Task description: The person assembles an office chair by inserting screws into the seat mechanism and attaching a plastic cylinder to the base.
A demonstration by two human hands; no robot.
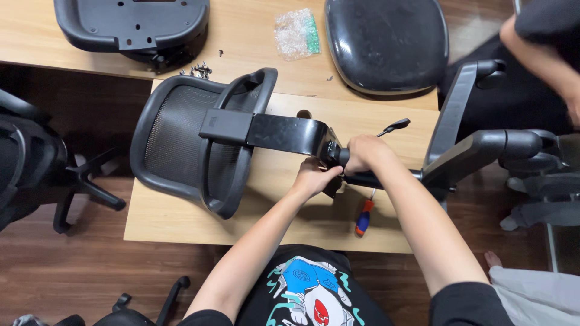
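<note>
A black mesh chair backrest lies flat on a light wooden table, its solid black support arm reaching right to the seat mechanism. My left hand grips the underside of that mechanism where the arm joins it. My right hand is closed over the top of the same joint, next to a black lever. A screwdriver with an orange and blue handle lies on the table just below my hands.
A black seat cushion, a second seat shell, a bubble-wrap bag and loose screws lie on the far table. Black armrests stand right. Another person's arm is at top right. A chair base stands left.
</note>
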